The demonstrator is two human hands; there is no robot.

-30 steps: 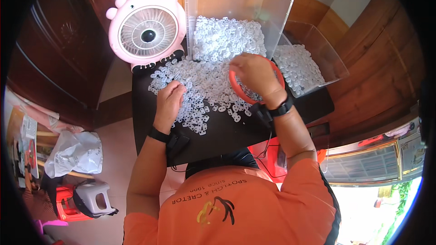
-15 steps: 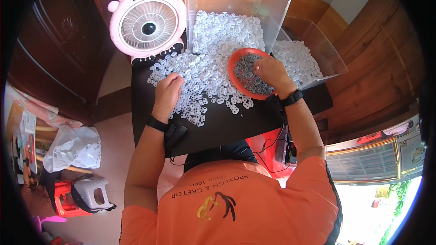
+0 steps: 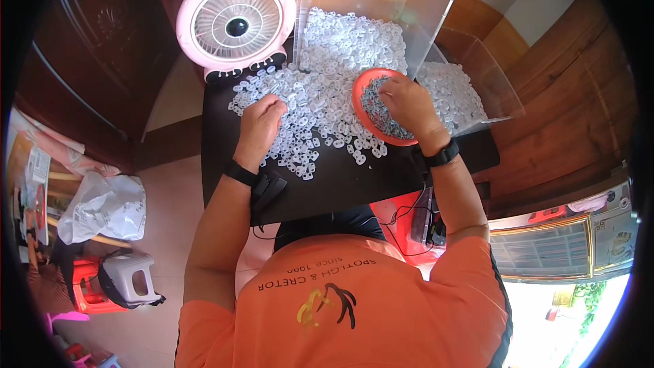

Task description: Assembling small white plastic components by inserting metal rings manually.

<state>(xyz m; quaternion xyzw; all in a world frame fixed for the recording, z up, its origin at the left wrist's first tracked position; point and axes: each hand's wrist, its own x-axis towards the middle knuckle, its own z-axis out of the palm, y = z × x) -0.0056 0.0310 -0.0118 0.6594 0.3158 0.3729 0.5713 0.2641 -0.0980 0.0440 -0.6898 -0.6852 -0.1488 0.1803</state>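
White plastic pieces (image 3: 289, 92), small and flat with holes, lie heaped over the dark table. At the left side of this heap is my left hand (image 3: 261, 128), its fingers curled closed; whatever they may hold is hidden. An orange-red bowl (image 3: 360, 110) full of small grey screws (image 3: 379, 110) rests at the heap's right side. My right hand (image 3: 412, 105) reaches over the bowl with fingertips pinched together among the screws. What sits between those fingertips is too small to make out.
A clear plastic bin (image 3: 415, 3), tipped on its side, spills white pieces onto the table (image 3: 340, 187). A second clear bin (image 3: 501, 99) with more pieces stands at the right. The pink pig-shaped fan (image 3: 236, 20) is at the back left. Cables (image 3: 395, 221) hang below the table edge.
The view has shifted slightly, moving the table and fan a little rightward and up. My left hand stays closed by the heap, and my right hand stays over the bowl.
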